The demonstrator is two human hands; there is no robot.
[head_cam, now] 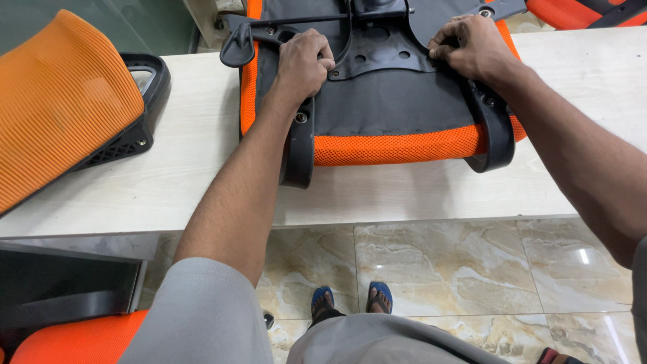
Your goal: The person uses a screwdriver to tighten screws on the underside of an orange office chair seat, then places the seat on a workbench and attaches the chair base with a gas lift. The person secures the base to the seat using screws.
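Hands at work on an upturned chair seat (377,101), seen from the head camera looking down. The seat lies underside up on the pale wooden desk (168,182), near its far edge, with black fabric covering the bottom and orange mesh showing along the near rim. A black metal plate (381,57) sits on the middle of the underside.

The left hand (303,64) rests on the seat at the left edge of the plate, fingers curled and pressed down on the plate's edge; its grip is closed on that edge. Just beside it a black lever (239,44) sticks out to the left. Below the wrist a black armrest bracket (298,152) runs down past the orange rim.

The right hand (472,47) lies on the right edge of the plate, fingertips bent and pinching at the plate's rim. A second black bracket (492,131) curves down on that side.

On the left of the desk, well apart from the seat, an orange mesh chair back (57,101) in a black frame lies tilted. Below the desk a marble tile floor (445,269) shows, with two feet in blue sandals (352,300).
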